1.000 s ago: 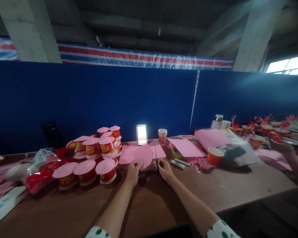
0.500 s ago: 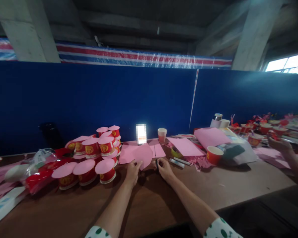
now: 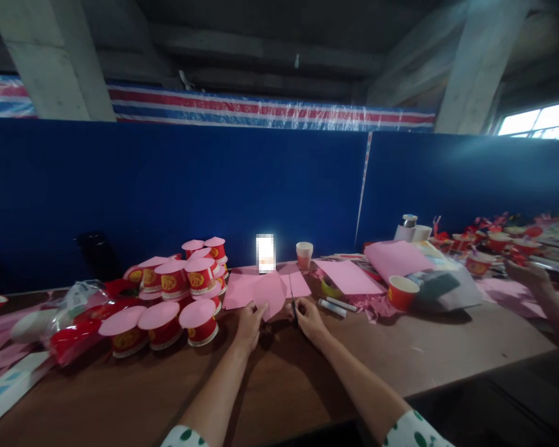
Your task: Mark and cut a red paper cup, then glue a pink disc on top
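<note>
Between thumb and fingers, my left hand (image 3: 250,323) pinches the lower edge of a pink paper piece (image 3: 271,295) with a rounded outline. A pair of scissors (image 3: 294,309) is gripped in my right hand (image 3: 309,320), its blades pointing away from me, just right of the paper. Whether the blades touch the paper I cannot tell. Behind the held piece lie more pink paper sheets (image 3: 238,287). To the left stand several red paper cups (image 3: 201,329), upside down and topped with pink paper discs (image 3: 197,312).
Glue sticks (image 3: 332,307), a tape roll (image 3: 330,287), pink shreds and a red cup (image 3: 402,293) lie right of my hands. A pale cup (image 3: 304,254) and a bright blurred screen (image 3: 265,253) stand behind. A co-worker's hand (image 3: 531,279) is at far right; a power strip (image 3: 13,391), far left.
Both hands keep nearly the same place, with the paper and scissors still held. The co-worker's hand at the right has shifted slightly and looks more opened.
</note>
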{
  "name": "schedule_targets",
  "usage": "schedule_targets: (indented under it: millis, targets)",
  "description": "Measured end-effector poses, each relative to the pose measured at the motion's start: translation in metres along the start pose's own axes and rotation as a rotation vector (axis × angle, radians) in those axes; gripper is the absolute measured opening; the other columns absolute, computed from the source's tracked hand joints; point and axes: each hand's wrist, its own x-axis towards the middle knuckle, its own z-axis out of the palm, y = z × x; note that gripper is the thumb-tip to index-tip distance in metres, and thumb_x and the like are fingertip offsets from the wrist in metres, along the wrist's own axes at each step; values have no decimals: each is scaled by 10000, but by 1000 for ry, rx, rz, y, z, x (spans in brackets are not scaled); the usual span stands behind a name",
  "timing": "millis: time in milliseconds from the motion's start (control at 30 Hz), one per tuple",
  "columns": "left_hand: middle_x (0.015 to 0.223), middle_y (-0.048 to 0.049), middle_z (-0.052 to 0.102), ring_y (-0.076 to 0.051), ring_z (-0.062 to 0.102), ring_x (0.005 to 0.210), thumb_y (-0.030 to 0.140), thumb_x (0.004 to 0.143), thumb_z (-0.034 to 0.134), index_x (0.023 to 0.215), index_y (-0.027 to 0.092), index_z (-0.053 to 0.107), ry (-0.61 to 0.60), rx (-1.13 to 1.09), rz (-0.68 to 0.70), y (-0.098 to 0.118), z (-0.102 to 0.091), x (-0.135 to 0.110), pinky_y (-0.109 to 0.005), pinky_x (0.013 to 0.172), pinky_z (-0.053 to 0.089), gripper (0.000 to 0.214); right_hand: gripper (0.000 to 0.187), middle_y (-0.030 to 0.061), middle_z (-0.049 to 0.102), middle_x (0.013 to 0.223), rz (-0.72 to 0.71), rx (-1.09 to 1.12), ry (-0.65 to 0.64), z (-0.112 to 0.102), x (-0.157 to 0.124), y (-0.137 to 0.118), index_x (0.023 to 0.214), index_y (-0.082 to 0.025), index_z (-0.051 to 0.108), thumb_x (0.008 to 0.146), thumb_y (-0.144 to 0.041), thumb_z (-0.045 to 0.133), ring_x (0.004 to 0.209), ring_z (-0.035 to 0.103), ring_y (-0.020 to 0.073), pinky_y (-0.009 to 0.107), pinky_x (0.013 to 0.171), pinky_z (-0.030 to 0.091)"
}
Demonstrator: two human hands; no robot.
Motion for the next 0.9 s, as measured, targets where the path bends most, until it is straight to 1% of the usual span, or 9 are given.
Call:
schedule_targets:
  millis: [67, 167, 233, 400, 467, 567, 633, 833, 900]
  targets:
    - [573, 43, 588, -102, 562, 543, 313, 714, 664, 703, 131, 586, 0, 1, -5, 1, 1, -1, -258, 572, 465, 198, 344, -46, 498, 497, 5, 1, 1, 1, -1, -2, 614, -204, 390, 700, -448, 617, 434, 459, 92, 186, 396, 329]
    - [657, 23, 616, -100, 581, 587, 305, 798, 582, 748, 125, 587, -10, 2, -16, 2, 2, -1, -280, 608, 486, 187, 356, -45, 501, 490, 12, -3, 3, 2, -1, -3, 611, -205, 387, 696, -462, 618, 427, 459, 93, 187, 395, 327]
    - [687, 12, 637, -107, 593, 602, 304, 787, 595, 767, 126, 592, -16, 0, -17, 2, 2, -1, -289, 624, 489, 179, 353, -43, 506, 491, 13, -9, 5, 1, -1, -3, 610, -205, 393, 695, -464, 618, 429, 461, 95, 188, 393, 327]
    - [666, -11, 654, -135, 610, 614, 312, 706, 670, 802, 121, 600, -31, -2, -7, 2, 2, 0, -296, 640, 490, 225, 317, -45, 501, 493, 6, -19, 17, 0, -1, -4, 603, -202, 425, 696, -437, 616, 442, 467, 100, 191, 404, 334]
    - [694, -14, 651, -131, 608, 626, 314, 734, 647, 822, 117, 599, -35, 2, -10, 1, 1, 0, -299, 642, 493, 220, 303, -43, 502, 497, 4, -20, 17, 0, -2, -6, 602, -200, 434, 700, -427, 610, 445, 467, 100, 194, 410, 339]
    - [763, -11, 640, -115, 600, 654, 321, 813, 563, 841, 119, 596, -33, 14, -14, 1, 1, 1, -304, 650, 497, 206, 296, -42, 500, 501, 3, -20, 13, 0, -3, -9, 604, -198, 439, 703, -422, 605, 449, 464, 101, 195, 408, 337]
    - [761, -9, 637, -113, 595, 651, 323, 820, 553, 827, 120, 596, -28, 19, -13, 0, 1, 1, -302, 651, 495, 208, 297, -42, 499, 500, 5, -20, 13, 0, -3, -10, 606, -198, 439, 704, -424, 604, 448, 462, 100, 194, 405, 333]
    - [679, 8, 636, -112, 587, 594, 308, 761, 619, 778, 124, 598, -10, 18, -16, 1, 1, 1, -294, 631, 482, 186, 305, -41, 500, 491, 12, -22, 15, 1, -2, -8, 598, -199, 433, 696, -426, 612, 435, 452, 97, 192, 396, 328]
    - [653, 2, 640, -125, 587, 580, 313, 706, 661, 762, 130, 602, -3, 14, -18, 2, 2, 1, -290, 609, 475, 200, 308, -43, 497, 488, 14, -21, 16, 1, -2, -7, 597, -202, 422, 695, -420, 616, 429, 450, 95, 190, 393, 323]
